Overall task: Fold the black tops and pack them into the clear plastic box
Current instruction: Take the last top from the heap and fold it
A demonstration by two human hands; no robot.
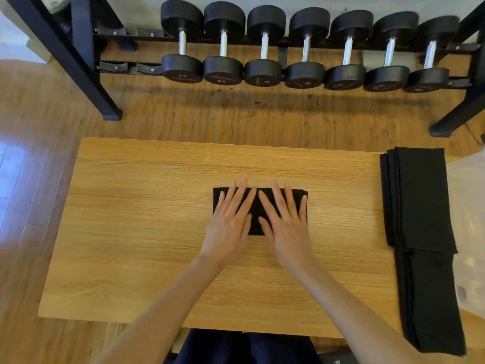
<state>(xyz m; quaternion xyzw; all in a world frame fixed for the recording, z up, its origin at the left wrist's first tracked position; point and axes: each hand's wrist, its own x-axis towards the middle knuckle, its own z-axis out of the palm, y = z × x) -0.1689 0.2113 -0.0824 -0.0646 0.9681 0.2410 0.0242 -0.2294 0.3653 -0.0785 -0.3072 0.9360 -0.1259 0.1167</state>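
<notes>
A black top [256, 224], folded into a small rectangle, lies in the middle of the wooden table [136, 232]. My left hand [231, 222] presses flat on its left half with straight, spread fingers. My right hand [286, 222] presses flat on its right half the same way. A stack of long black tops [420, 232] hangs over the table's right edge. The clear plastic box [469, 227] stands just beyond that stack at the right border, only partly in view.
A black rack with several dumbbells [265, 48] stands on the wooden floor behind the table. Its legs [110, 111] reach down at the far left and far right. My dark-clad knees [246, 348] show under the near table edge.
</notes>
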